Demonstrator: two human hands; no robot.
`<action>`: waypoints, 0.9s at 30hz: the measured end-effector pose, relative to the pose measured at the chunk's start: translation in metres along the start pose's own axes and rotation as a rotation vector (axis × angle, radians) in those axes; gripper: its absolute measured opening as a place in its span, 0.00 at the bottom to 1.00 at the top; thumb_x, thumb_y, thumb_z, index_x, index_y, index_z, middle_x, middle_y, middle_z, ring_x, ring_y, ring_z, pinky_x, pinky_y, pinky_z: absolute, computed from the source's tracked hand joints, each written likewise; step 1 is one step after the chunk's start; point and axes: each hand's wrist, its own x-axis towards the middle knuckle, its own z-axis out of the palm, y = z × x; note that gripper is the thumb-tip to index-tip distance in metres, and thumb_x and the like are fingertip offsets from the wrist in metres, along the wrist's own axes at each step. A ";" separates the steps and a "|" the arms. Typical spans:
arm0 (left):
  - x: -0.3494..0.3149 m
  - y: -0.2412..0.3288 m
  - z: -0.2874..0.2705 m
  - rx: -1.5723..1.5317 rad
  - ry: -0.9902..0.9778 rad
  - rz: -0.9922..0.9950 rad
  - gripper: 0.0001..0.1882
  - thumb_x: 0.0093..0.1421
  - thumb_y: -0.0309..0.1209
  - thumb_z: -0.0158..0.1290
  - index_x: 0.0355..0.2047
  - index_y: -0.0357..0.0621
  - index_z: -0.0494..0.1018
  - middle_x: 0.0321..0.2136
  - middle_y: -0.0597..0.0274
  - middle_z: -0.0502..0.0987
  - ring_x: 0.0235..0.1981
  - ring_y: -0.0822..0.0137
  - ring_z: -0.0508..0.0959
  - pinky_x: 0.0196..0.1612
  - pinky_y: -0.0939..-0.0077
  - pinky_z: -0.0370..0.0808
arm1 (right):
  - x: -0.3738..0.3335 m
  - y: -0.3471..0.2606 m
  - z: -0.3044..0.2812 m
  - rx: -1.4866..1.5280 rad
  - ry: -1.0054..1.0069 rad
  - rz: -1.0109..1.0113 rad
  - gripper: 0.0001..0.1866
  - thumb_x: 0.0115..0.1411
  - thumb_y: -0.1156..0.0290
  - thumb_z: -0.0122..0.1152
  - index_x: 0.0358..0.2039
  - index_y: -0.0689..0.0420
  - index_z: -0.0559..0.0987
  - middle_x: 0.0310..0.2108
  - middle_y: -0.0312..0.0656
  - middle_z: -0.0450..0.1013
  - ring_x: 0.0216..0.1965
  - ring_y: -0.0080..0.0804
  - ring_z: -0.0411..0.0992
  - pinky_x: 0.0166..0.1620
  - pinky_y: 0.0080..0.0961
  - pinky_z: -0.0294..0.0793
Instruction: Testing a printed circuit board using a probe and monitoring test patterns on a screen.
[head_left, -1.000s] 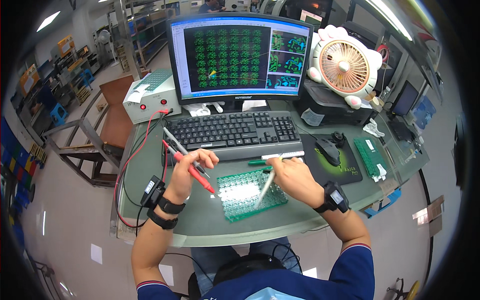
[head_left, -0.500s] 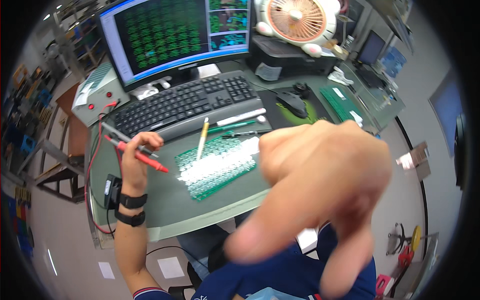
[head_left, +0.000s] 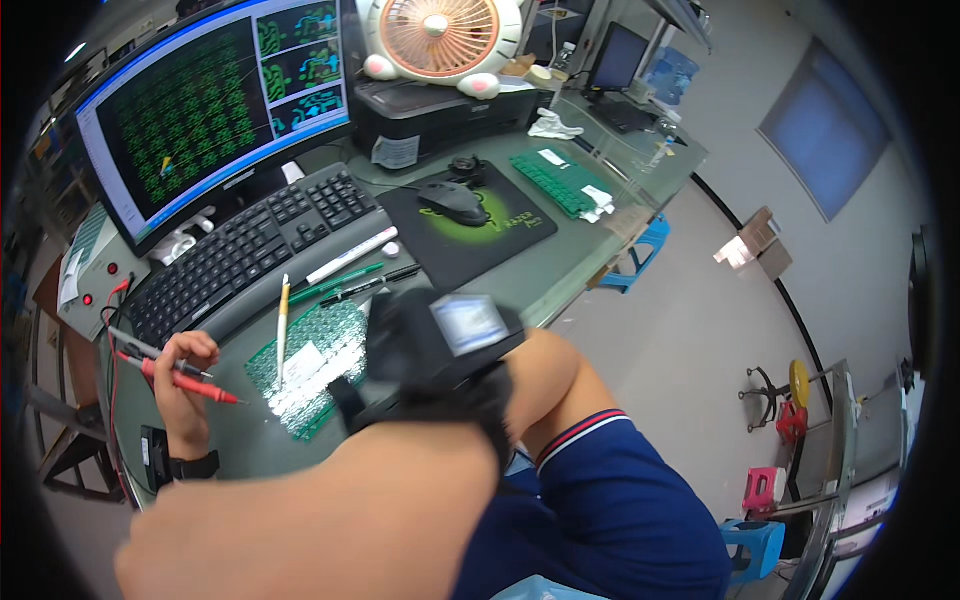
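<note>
My left hand (head_left: 185,385) is closed around a red test probe (head_left: 200,386) and a grey-black test probe (head_left: 150,349), just left of a green circuit board panel (head_left: 330,345). The red probe's tip points at the panel's left edge, apart from it. Glare covers part of the panel, and a yellow-and-white pen-like stick (head_left: 283,325) lies across it. Large and blurred, my right hand (head_left: 290,520) is close to the camera at the lower left; its fingers cannot be made out. A black strapped device (head_left: 430,345) on the right wrist hides the panel's right side.
Beyond the panel lie a white marker (head_left: 350,256), a green pen (head_left: 335,285), a black pen (head_left: 375,283) and a keyboard (head_left: 250,240). A monitor (head_left: 190,110), mouse (head_left: 455,202), more green boards (head_left: 560,182) and a pale fan (head_left: 440,30) stand farther back.
The view has swung right, so the desk things sit farther left. My right hand has crossed from the right to the lower left, close to the camera. The left hand still holds the probes.
</note>
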 end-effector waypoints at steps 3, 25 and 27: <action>-0.005 0.008 -0.001 0.026 0.033 0.014 0.19 0.68 0.38 0.37 0.26 0.38 0.68 0.28 0.57 0.70 0.31 0.68 0.67 0.39 0.76 0.63 | -0.008 0.015 0.023 -0.142 -0.074 0.061 0.11 0.57 0.65 0.55 0.22 0.59 0.73 0.17 0.51 0.69 0.22 0.54 0.69 0.26 0.47 0.63; -0.001 -0.003 0.000 0.019 0.076 -0.059 0.22 0.66 0.41 0.37 0.26 0.37 0.72 0.29 0.55 0.76 0.33 0.67 0.72 0.43 0.73 0.67 | -0.034 -0.022 -0.005 0.368 0.193 0.112 0.20 0.66 0.56 0.49 0.52 0.56 0.68 0.54 0.60 0.61 0.50 0.60 0.69 0.50 0.55 0.70; -0.006 0.002 -0.007 0.056 0.083 -0.031 0.22 0.66 0.40 0.37 0.26 0.37 0.72 0.29 0.55 0.76 0.34 0.67 0.72 0.43 0.73 0.67 | -0.033 -0.023 -0.010 0.353 0.116 0.075 0.20 0.66 0.57 0.50 0.52 0.56 0.68 0.53 0.59 0.61 0.50 0.58 0.69 0.49 0.53 0.70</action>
